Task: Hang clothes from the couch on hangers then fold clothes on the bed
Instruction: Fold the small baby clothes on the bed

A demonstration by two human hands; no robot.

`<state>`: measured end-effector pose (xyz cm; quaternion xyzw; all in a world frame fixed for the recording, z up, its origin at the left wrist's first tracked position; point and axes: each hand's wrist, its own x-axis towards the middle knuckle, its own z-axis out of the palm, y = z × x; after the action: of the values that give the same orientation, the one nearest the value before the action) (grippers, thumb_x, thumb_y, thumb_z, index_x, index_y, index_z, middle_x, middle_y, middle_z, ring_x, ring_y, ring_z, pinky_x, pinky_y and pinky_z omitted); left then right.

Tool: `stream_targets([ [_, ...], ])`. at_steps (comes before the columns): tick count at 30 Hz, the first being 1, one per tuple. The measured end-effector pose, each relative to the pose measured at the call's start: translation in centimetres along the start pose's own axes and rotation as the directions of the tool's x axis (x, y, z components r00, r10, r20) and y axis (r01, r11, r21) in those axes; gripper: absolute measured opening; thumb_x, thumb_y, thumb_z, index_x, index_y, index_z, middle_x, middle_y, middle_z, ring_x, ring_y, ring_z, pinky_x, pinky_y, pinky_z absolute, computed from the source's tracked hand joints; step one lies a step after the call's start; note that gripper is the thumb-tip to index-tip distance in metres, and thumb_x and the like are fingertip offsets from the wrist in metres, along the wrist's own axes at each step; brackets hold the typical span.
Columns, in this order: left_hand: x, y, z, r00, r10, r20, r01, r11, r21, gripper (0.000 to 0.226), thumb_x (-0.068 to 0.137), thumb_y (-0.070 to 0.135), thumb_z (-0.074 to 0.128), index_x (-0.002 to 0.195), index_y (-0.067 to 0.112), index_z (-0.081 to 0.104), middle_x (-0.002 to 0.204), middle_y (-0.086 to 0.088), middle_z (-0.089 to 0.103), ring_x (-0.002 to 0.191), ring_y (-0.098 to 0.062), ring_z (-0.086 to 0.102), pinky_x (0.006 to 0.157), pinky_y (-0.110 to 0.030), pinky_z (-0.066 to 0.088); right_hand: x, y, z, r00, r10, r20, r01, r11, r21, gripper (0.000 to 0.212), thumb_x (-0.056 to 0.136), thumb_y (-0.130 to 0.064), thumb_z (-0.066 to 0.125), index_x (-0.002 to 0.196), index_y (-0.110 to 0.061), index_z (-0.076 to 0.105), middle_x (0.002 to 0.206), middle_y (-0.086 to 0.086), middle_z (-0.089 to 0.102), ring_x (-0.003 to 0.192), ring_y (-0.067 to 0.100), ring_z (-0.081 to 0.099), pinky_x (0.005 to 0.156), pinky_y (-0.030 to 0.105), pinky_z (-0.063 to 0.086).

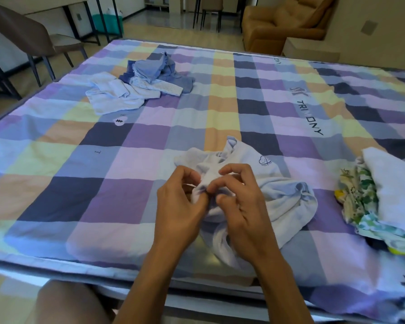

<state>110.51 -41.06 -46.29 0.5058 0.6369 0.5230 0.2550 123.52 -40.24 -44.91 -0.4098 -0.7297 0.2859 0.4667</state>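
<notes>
Clothes (138, 83) sit in a messy heap far left on the bed (80, 195), not folded yet. In the middle, left hand (180, 206) and right hand (240, 206) both pinch a crumpled white shirt (283, 197). On the right, a stack (388, 190) looks folded already.

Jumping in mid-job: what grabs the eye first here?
The left hand and right hand pinch a crumpled pale garment on the checked bed, near its front edge. A heap of blue clothes lies far left; a leafy-print pile sits at the right edge.

The folded pile (388, 183) runs off the right edge; the white garment (290, 202) bears an unreadable logo (264, 160).
</notes>
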Motion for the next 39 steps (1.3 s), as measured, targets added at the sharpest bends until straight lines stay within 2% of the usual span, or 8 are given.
stream_targets([
  [4, 0.0, 0.8, -0.5, 0.996, 0.068, 0.05, -0.062, 0.992, -0.112, 0.026, 0.083, 0.021, 0.083, 0.096, 0.023, 0.059, 0.091, 0.008, 0.072, 0.086, -0.007, 0.071, 0.074, -0.018, 0.058, 0.6, 0.8, -0.7, 0.999, 0.035, 0.001, -0.035, 0.997, -0.068, 0.004, 0.095, -0.017, 0.065, 0.092, -0.018, 0.067, 0.095, -0.008, 0.065, 0.092, 0.012, 0.064, 0.076, 0.017, 0.048],
  [10, 0.3, 0.2, -1.7, 0.968, 0.214, 0.128, -0.205, 0.975, -0.081, 0.014, 0.084, 0.014, 0.081, 0.093, 0.018, 0.072, 0.095, 0.006, 0.071, 0.087, -0.015, 0.071, 0.075, -0.028, 0.061, 0.9, 1.9, -1.6, 0.98, 0.096, -0.172, -0.103, 0.994, -0.031, 0.023, 0.097, -0.004, 0.057, 0.085, -0.018, 0.071, 0.093, -0.004, 0.065, 0.089, 0.013, 0.065, 0.075, 0.02, 0.051],
  [17, -0.2, 0.0, -1.8, 0.957, 0.275, -0.094, -0.275, 0.961, 0.014, 0.007, 0.09, 0.024, 0.076, 0.09, 0.021, 0.07, 0.087, 0.011, 0.071, 0.084, -0.013, 0.069, 0.072, -0.023, 0.059, 0.8, 1.6, -1.1, 0.956, 0.164, -0.242, -0.208, 0.963, -0.169, 0.025, 0.099, -0.009, 0.054, 0.096, -0.013, 0.078, 0.099, 0.004, 0.06, 0.089, 0.005, 0.058, 0.08, 0.004, 0.044],
  [20, -0.4, 0.5, -1.6, 0.98, 0.147, -0.133, -0.171, 0.967, -0.189, 0.01, 0.093, 0.024, 0.07, 0.09, 0.015, 0.067, 0.083, 0.006, 0.07, 0.083, -0.018, 0.069, 0.073, -0.025, 0.059, 0.9, 1.8, -1.0, 0.952, 0.217, -0.216, -0.27, 0.927, -0.262, 0.022, 0.1, -0.005, 0.057, 0.107, -0.011, 0.077, 0.104, 0.005, 0.059, 0.085, 0.005, 0.054, 0.077, 0.002, 0.042],
  [22, -0.4, 0.7, -1.2, 1.0, 0.008, -0.023, -0.016, 0.922, -0.386, 0.018, 0.097, 0.027, 0.062, 0.094, 0.01, 0.065, 0.087, -0.004, 0.072, 0.087, -0.026, 0.07, 0.079, -0.037, 0.06, 1.0, 1.8, -0.8, 0.952, 0.258, -0.162, -0.298, 0.9, -0.317, 0.023, 0.101, -0.01, 0.057, 0.114, -0.013, 0.075, 0.109, 0.005, 0.058, 0.087, 0.008, 0.053, 0.077, 0.006, 0.041],
  [27, -0.2, 0.6, -0.9, 0.993, -0.035, 0.116, 0.089, 0.861, -0.502, 0.029, 0.097, 0.032, 0.052, 0.099, 0.004, 0.06, 0.091, -0.008, 0.069, 0.089, -0.019, 0.066, 0.085, -0.034, 0.057, 1.3, 1.3, -1.2, 0.995, 0.074, -0.068, -0.09, 0.957, -0.275, 0.012, 0.096, -0.023, 0.066, 0.107, -0.023, 0.071, 0.113, -0.002, 0.054, 0.095, -0.001, 0.054, 0.083, 0.002, 0.042],
  [34, 0.1, 0.6, -1.1, 0.983, 0.012, 0.181, 0.066, 0.906, -0.419, 0.031, 0.101, 0.033, 0.043, 0.099, 0.006, 0.057, 0.087, -0.001, 0.063, 0.084, -0.01, 0.059, 0.077, -0.026, 0.052, 1.7, 1.1, -2.3, 0.994, -0.107, 0.019, 0.109, 0.974, -0.201, 0.012, 0.082, -0.024, 0.077, 0.091, -0.024, 0.069, 0.102, -0.008, 0.056, 0.094, 0.01, 0.055, 0.083, 0.033, 0.05],
  [39, 0.0, 1.0, -0.6, 0.981, 0.019, 0.193, 0.064, 0.908, -0.414, 0.028, 0.099, 0.038, 0.043, 0.096, 0.014, 0.057, 0.082, 0.011, 0.064, 0.082, -0.003, 0.062, 0.076, -0.02, 0.054, 1.7, 1.6, -1.6, 0.994, -0.005, 0.106, 0.023, 0.987, -0.162, 0.005, 0.09, -0.019, 0.074, 0.091, -0.017, 0.07, 0.1, -0.003, 0.062, 0.091, 0.01, 0.058, 0.082, 0.032, 0.051],
])
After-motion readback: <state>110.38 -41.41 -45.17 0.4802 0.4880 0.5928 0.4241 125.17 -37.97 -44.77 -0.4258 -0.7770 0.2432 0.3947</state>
